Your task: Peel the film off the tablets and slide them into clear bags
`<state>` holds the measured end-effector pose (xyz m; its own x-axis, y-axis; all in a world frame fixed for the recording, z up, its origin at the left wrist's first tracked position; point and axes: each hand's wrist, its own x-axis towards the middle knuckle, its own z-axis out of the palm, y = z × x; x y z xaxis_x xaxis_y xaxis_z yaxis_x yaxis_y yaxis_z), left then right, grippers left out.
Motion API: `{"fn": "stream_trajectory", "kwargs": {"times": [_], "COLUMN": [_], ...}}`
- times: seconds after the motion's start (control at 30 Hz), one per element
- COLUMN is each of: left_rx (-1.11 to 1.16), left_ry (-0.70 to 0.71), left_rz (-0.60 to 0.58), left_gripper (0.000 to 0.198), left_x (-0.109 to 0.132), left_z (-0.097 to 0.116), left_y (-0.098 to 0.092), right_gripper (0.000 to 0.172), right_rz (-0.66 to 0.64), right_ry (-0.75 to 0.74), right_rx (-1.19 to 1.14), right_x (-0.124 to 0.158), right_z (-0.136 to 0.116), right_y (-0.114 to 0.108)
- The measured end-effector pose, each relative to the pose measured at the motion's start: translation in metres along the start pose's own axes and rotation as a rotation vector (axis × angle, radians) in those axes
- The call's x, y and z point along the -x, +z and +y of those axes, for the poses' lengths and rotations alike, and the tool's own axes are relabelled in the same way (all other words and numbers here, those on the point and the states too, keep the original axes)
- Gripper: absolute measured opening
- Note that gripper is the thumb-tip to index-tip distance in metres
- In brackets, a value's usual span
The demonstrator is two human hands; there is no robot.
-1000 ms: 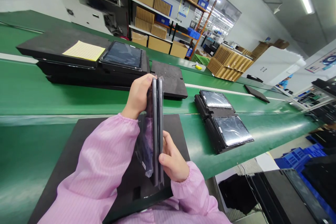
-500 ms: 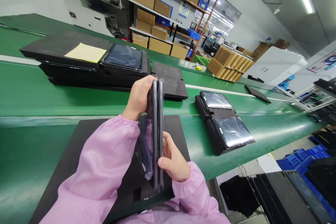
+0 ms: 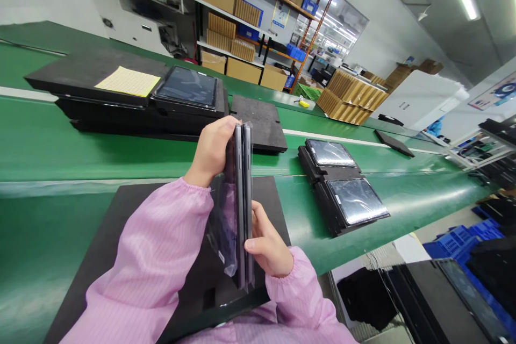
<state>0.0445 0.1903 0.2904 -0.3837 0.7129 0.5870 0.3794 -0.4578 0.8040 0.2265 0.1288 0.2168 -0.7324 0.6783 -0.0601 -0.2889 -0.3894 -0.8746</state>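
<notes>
Tablet held upright on edge, w/ clear bag hanging at its left side. Top end gripped by L hand, fingers curled over it; lower end pinched by R hand fingers. Held above black foam tray on green table.

Tablets smooth grey metal edges, in clear glossy plastic film; foam pad matt black; conveyor belt glossy green.
</notes>
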Motion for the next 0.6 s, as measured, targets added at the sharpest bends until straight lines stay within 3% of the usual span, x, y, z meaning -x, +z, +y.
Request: {"fn": "stream_trajectory", "kwargs": {"times": [0.23, 0.33, 0.5, 0.6], "left_rx": [-0.032, -0.018, -0.011, -0.033], "left_ry": [0.023, 0.032, 0.025, 0.025], "left_rz": [-0.01, -0.023, -0.045, -0.073], "left_gripper": [0.031, 0.032, 0.031, 0.029], "left_x": [0.001, 0.0, -0.001, -0.002], "left_z": [0.003, 0.004, 0.005, 0.007], "left_y": [-0.001, -0.002, -0.005, -0.007], "right_gripper": [0.061, 0.064, 0.065, 0.06], "right_rz": [-0.038, -0.087, -0.152, -0.176], "right_ry": [0.023, 0.05, -0.057, -0.146], "right_rx": [-0.067, 0.004, 0.333, 0.359], "right_x": [0.001, 0.0, -0.026, -0.055], "right_z": [-0.005, -0.012, -0.06, -0.087], "right_y": [-0.002, -0.006, -0.013, -0.014]}}
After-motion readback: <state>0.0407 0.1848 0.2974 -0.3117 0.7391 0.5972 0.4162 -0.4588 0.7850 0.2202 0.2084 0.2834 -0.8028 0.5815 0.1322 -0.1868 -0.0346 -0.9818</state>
